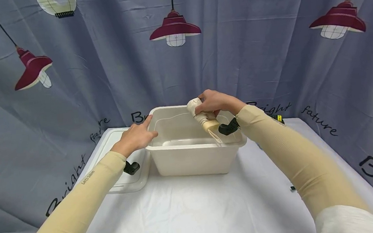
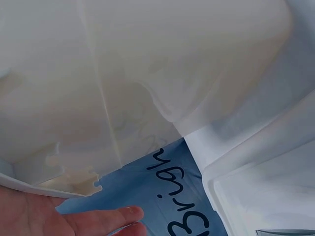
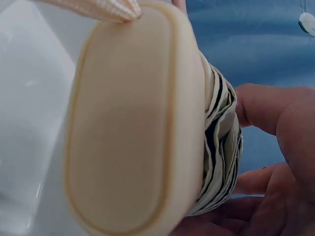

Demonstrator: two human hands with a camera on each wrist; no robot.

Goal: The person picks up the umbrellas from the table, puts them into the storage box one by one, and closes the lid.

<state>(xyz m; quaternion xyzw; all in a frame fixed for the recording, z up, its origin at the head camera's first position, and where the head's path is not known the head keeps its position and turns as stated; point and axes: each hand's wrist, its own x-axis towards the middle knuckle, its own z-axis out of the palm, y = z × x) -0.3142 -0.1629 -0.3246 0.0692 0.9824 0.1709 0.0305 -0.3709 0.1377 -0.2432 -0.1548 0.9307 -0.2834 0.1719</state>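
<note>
My right hand (image 1: 220,101) grips a cream folding umbrella (image 1: 204,119) by its wrapped fabric, above the right part of a white plastic box (image 1: 190,161). The umbrella is tilted, with its handle end low and a wrist strap (image 1: 214,135) hanging from it. Close up in the right wrist view are its flat oval handle end (image 3: 123,118) and the folded fabric (image 3: 221,142) with dark edges. My left hand (image 1: 136,137) rests at the box's left rim, index finger extended and thumb toward the inside. In the left wrist view its fingers (image 2: 106,221) lie straight beside the rim.
A white lid (image 1: 139,183) lies on the table left of the box, partly under my left arm. Behind my right forearm a black and yellow thing (image 1: 279,118) shows in part. A small dark piece (image 1: 292,188) lies on the white-covered table (image 1: 188,210). A printed curtain (image 1: 117,63) hangs behind.
</note>
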